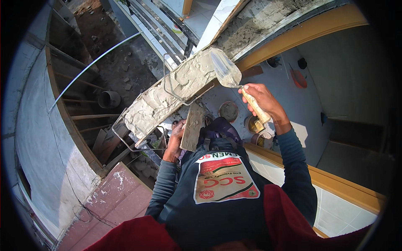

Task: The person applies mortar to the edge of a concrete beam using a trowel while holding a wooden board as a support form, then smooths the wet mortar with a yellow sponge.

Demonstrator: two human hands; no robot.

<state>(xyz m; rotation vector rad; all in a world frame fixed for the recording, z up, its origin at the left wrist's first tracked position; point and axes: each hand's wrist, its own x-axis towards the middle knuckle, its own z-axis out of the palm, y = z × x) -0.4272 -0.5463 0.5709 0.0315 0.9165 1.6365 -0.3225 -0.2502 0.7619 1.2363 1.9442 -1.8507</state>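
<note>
My right hand (263, 101) is closed round the pale handle of a trowel (226, 69). The trowel's blade lies over the far right end of a long strip of wet grey mortar (171, 90). Whether the blade presses into the mortar cannot be told. My left hand (176, 136) grips a flat, mortar-smeared board (192, 125) by its left side, just below the strip. Bent metal rod clamps (168, 79) straddle the strip, and a thin edge of board shows along its near side.
Below on the right stand several buckets (228, 111) and a red basin (298, 78). An orange-brown frame (301, 31) curves along the upper right. To the left are a curved grey wall (50, 121), a pale hose (96, 62), a dark bucket (109, 99) and reddish blocks (113, 192).
</note>
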